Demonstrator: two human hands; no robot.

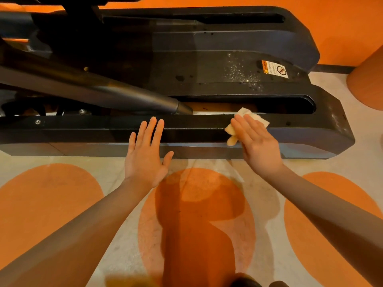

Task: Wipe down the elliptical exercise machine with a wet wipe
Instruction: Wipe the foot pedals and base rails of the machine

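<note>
The black elliptical machine's base (207, 48) lies across the upper half of the view, with its near rail (83, 129) running left to right. My right hand (257, 143) lies flat, fingers straight, pressing a crumpled whitish wet wipe (247, 119) against the near rail's top and side. My left hand (147, 154) is spread flat with straight fingers over the same rail further left, holding nothing; whether it touches the rail is unclear.
A dark pedal arm tube (103, 90) slants down into the rail slot. White dusty specks (240, 73) and a warning sticker (274, 69) sit on the middle deck. The floor (114, 172) is pale with orange ovals. An orange wall and rounded column (369, 83) stand behind.
</note>
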